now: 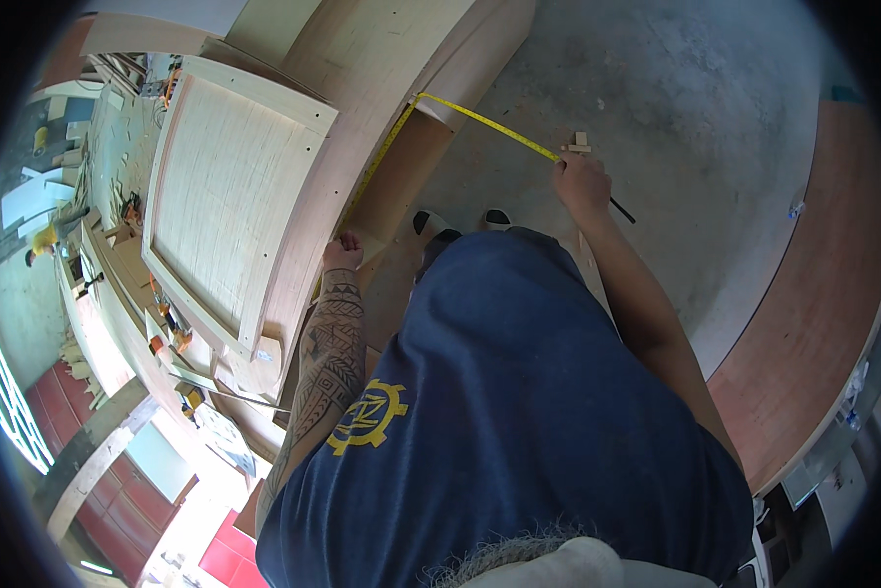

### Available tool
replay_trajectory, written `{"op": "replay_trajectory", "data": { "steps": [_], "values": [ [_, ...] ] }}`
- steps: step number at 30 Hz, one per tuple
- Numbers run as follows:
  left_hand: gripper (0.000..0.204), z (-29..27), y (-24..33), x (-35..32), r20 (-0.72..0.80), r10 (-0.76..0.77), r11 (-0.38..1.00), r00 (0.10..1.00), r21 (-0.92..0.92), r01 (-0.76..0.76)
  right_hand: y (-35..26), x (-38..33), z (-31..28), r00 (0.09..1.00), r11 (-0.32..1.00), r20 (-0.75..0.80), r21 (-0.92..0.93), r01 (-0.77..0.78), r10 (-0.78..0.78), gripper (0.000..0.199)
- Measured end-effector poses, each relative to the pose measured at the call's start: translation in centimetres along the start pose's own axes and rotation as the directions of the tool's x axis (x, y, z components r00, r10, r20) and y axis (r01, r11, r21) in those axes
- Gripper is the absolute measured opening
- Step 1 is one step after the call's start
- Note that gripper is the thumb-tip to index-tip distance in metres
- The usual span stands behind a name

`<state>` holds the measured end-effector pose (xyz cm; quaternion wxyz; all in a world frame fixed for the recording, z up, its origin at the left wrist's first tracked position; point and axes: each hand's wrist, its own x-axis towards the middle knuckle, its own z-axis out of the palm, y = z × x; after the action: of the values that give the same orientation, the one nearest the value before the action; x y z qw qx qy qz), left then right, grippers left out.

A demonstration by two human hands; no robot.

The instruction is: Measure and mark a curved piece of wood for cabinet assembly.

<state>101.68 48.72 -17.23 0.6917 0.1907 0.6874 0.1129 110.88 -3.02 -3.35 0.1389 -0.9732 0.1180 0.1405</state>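
A yellow measuring tape [460,110] runs bent across a large curved wooden panel [362,88] and its open gap. My left hand [342,255] pinches the tape's lower end against the panel's edge. My right hand [579,178] holds the tape's other end out over the concrete floor, together with a dark pencil [622,210]. A framed plywood panel [229,196] lies on the wooden piece to the left. My dark blue shirt fills the lower middle of the view.
A small wood offcut [579,143] lies on the grey concrete floor [676,88] just beyond my right hand. A reddish board [813,323] curves along the right. A cluttered workbench with tools and scraps [117,167] stands at the left. My shoes [430,221] show below the tape.
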Motion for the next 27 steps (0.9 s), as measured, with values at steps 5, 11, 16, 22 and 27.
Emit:
{"op": "replay_trajectory", "data": {
  "steps": [5,11,16,22,27],
  "values": [
    [0.025,0.1,-0.2,-0.1,0.01,-0.004,1.0,1.0,-0.017,0.004,0.0,0.0,-0.5,1.0,1.0,0.005,0.0,0.011,-0.011,0.025],
    [0.024,0.0,-0.2,-0.6,0.024,-0.002,1.0,1.0,-0.011,0.002,-0.1,0.0,-0.5,0.999,0.999,-0.037,0.016,0.03,-0.029,0.024],
    [0.023,0.2,-0.5,-1.4,-0.002,-0.007,1.0,1.0,-0.028,0.007,0.0,-0.2,-0.5,0.998,0.999,-0.056,0.012,0.043,-0.042,0.022],
    [0.024,0.2,-0.3,-1.3,0.014,-0.016,1.0,1.0,-0.023,0.016,0.0,-0.4,-0.5,0.998,0.999,-0.054,0.011,0.031,-0.03,0.022],
    [0.024,0.3,-0.4,-1.0,0.03,-0.005,1.0,1.0,0.009,0.005,0.2,-0.6,-0.5,0.996,0.999,-0.077,-0.007,0.044,-0.044,0.022]
  ]
}}
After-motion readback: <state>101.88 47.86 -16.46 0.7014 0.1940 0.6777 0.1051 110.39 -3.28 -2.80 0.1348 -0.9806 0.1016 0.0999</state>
